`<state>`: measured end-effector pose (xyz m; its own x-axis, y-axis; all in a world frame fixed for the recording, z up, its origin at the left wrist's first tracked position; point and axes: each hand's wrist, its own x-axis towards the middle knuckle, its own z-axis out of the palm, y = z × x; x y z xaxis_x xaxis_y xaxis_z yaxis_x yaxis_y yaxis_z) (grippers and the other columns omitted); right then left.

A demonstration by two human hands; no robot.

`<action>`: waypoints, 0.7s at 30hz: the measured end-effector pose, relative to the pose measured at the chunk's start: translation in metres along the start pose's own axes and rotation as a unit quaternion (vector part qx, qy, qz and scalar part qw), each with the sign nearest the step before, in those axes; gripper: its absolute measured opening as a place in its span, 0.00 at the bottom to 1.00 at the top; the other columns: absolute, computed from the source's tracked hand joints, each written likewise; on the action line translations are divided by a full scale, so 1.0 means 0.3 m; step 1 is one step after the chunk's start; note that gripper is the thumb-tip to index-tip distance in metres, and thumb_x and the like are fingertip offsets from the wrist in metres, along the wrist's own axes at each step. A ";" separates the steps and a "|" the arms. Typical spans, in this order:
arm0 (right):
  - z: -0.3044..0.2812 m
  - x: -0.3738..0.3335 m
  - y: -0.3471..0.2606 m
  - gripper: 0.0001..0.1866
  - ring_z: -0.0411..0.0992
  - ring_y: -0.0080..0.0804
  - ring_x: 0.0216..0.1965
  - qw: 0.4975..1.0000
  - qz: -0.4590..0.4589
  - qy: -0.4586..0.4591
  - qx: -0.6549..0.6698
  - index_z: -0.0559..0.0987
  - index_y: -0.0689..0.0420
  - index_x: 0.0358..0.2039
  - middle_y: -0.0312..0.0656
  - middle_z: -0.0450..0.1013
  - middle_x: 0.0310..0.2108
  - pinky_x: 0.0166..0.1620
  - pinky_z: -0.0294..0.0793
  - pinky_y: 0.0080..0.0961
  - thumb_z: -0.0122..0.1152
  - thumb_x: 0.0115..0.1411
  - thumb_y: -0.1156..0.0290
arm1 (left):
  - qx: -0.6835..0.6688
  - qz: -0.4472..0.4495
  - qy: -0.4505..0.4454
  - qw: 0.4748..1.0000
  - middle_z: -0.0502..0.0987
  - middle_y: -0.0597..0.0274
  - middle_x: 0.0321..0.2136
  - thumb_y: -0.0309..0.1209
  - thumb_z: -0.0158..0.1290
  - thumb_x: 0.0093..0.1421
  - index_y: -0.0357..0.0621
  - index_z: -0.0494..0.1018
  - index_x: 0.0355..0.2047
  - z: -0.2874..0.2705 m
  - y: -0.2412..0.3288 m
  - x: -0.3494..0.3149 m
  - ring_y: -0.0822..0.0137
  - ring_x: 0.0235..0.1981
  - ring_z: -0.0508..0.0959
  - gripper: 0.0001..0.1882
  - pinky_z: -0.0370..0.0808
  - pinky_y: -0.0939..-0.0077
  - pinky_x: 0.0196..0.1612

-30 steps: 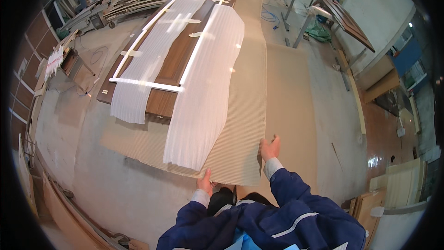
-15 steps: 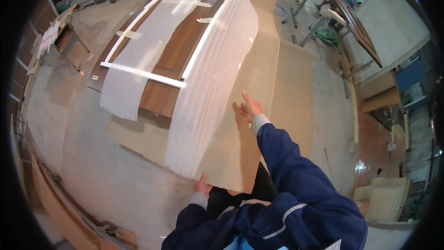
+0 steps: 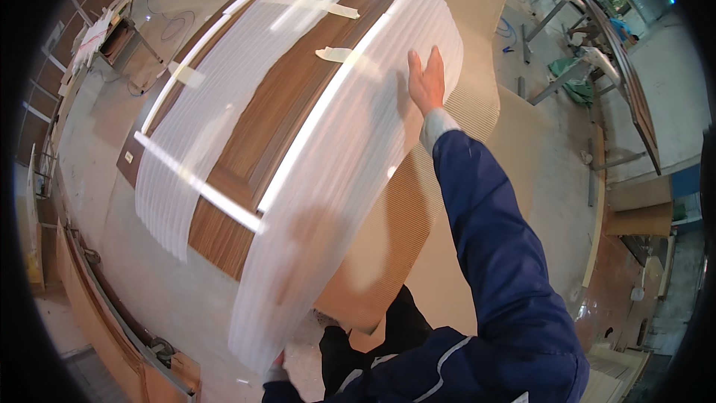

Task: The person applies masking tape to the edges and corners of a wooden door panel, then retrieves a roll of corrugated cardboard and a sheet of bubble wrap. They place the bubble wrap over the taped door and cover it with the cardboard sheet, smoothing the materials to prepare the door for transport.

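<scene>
A brown wood-grain door panel [image 3: 265,116] lies with white foam strips [image 3: 313,108] taped along it. A thin white foam sheet [image 3: 339,149] drapes over its right side and hangs past the near end. My right hand [image 3: 427,88] is over this sheet's right edge, fingers spread; whether it presses on the foam I cannot tell. My left hand [image 3: 278,359] is at the sheet's near lower corner, its fingers hidden. Ribbed brown corrugated cardboard [image 3: 406,209] shows beneath the foam, curving down toward my legs. Another foam sheet [image 3: 168,194] covers the panel's left side.
Flat cardboard [image 3: 522,134] lies on the floor to the right. Beyond it, a long dark panel [image 3: 630,89] rests on metal stands. A small work table [image 3: 123,48] holds white strips at the far left. Boards [image 3: 97,306] lean along the lower left.
My right hand has moved forward from the cardboard to the foam edge. My left hand has gone down and left. The view has shifted closer to the panel.
</scene>
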<state>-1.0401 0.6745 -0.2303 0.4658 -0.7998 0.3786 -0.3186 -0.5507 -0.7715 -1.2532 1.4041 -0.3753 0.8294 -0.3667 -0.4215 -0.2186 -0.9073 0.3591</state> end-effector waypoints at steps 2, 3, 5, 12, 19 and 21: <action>0.069 0.128 0.056 0.47 0.46 0.56 0.75 0.998 -0.023 -0.037 -0.043 0.55 0.66 0.72 0.62 0.51 0.72 0.75 0.43 0.43 0.51 0.67 0.40 | -0.168 -0.038 0.000 0.985 0.64 0.48 0.67 0.64 0.50 0.62 0.40 0.57 0.71 -0.189 0.068 -0.031 0.48 0.69 0.62 0.49 0.62 0.54 0.69; 0.094 0.175 0.085 0.48 0.45 0.56 0.75 0.993 -0.032 -0.070 -0.085 0.55 0.65 0.72 0.62 0.50 0.73 0.75 0.42 0.45 0.49 0.67 0.39 | -0.451 -0.088 0.002 0.888 0.65 0.48 0.67 0.62 0.52 0.61 0.39 0.57 0.71 -0.277 0.109 -0.035 0.48 0.68 0.63 0.49 0.62 0.55 0.68; 0.110 0.245 0.147 0.48 0.45 0.56 0.75 0.980 -0.027 -0.122 -0.154 0.55 0.64 0.72 0.61 0.50 0.73 0.75 0.41 0.47 0.45 0.67 0.36 | -0.741 -0.095 0.008 0.664 0.66 0.47 0.66 0.59 0.57 0.59 0.37 0.58 0.70 -0.446 0.196 -0.030 0.49 0.67 0.64 0.49 0.63 0.56 0.68; -0.060 0.260 0.342 0.48 0.46 0.56 0.75 0.913 0.082 -0.260 -0.303 0.60 0.57 0.72 0.51 0.53 0.74 0.74 0.40 0.54 0.41 0.65 0.31 | -0.513 -0.139 -0.128 0.837 0.77 0.50 0.55 0.49 0.65 0.56 0.31 0.67 0.64 -0.583 0.545 0.027 0.53 0.56 0.77 0.43 0.72 0.61 0.61; -0.238 0.335 0.356 0.49 0.48 0.57 0.74 0.845 0.146 -0.343 -0.383 0.61 0.57 0.72 0.52 0.55 0.73 0.73 0.45 0.56 0.48 0.63 0.31 | -0.345 -0.297 -0.347 0.820 0.84 0.58 0.33 0.37 0.62 0.61 0.32 0.80 0.45 -0.220 0.663 0.143 0.66 0.34 0.82 0.20 0.79 0.72 0.41; -0.261 0.330 0.359 0.48 0.49 0.58 0.74 0.863 0.112 -0.290 -0.398 0.61 0.58 0.71 0.55 0.55 0.72 0.72 0.46 0.56 0.53 0.62 0.34 | -0.313 -0.290 -0.389 0.817 0.84 0.57 0.33 0.38 0.62 0.61 0.33 0.80 0.46 -0.109 0.618 0.162 0.66 0.32 0.82 0.20 0.79 0.72 0.39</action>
<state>-1.0930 0.5175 -0.2358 0.5810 -0.7803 -0.2313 -0.8125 -0.5725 -0.1096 -1.2365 1.2248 -0.3020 0.0692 -0.1526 -0.9859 0.6022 -0.7815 0.1632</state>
